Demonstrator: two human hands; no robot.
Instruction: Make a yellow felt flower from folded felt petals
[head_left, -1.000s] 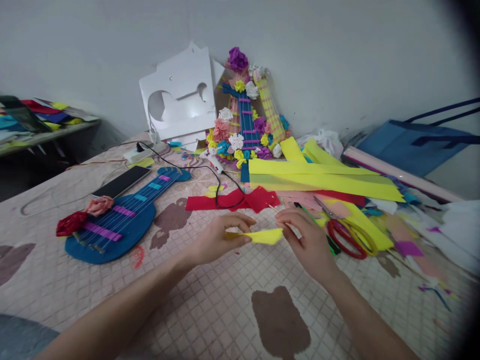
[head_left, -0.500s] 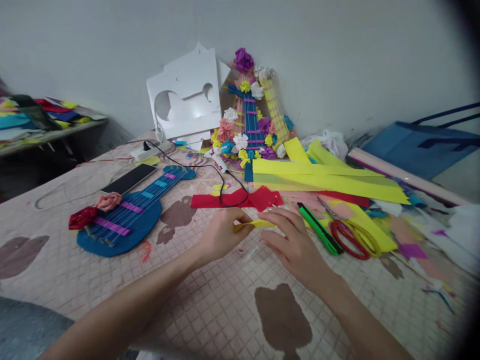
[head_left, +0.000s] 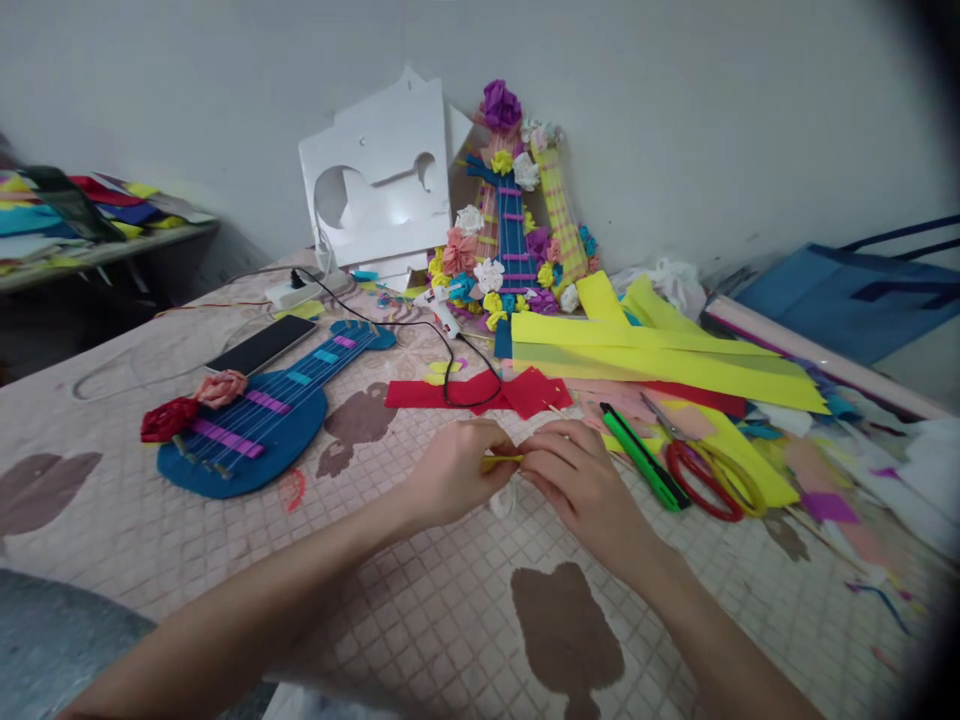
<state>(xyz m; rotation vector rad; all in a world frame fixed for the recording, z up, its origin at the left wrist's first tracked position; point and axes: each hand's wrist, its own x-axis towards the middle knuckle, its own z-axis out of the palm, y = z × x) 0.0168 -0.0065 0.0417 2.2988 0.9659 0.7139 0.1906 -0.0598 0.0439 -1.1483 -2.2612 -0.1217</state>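
Over the middle of the table, my left hand (head_left: 461, 472) and my right hand (head_left: 581, 480) meet fingertip to fingertip. Between them runs a narrow yellow paper strip (head_left: 501, 459), mostly covered by my fingers. My left thumb and fingers pinch one end; my right fingers close on the other. Just beyond my hands lie red paper pieces (head_left: 536, 392). To the right of my right hand rest a green utility knife (head_left: 643, 457) and red-handled scissors (head_left: 701, 478). A blue guitar cutout (head_left: 281, 432) with purple bars, strings and two paper roses lies on the left.
A white glue gun (head_left: 442, 310) with a black cable stands behind the red paper. Long yellow paper sheets (head_left: 652, 352) lie back right. A phone (head_left: 261, 345) is at the left. Flower-covered guitar cutouts (head_left: 517, 235) and a white foam board (head_left: 375, 190) lean on the wall.
My right fingers have come in from above the strip and closed on it, nearer my left hand. Less of the yellow strip shows. The view has shifted slightly.
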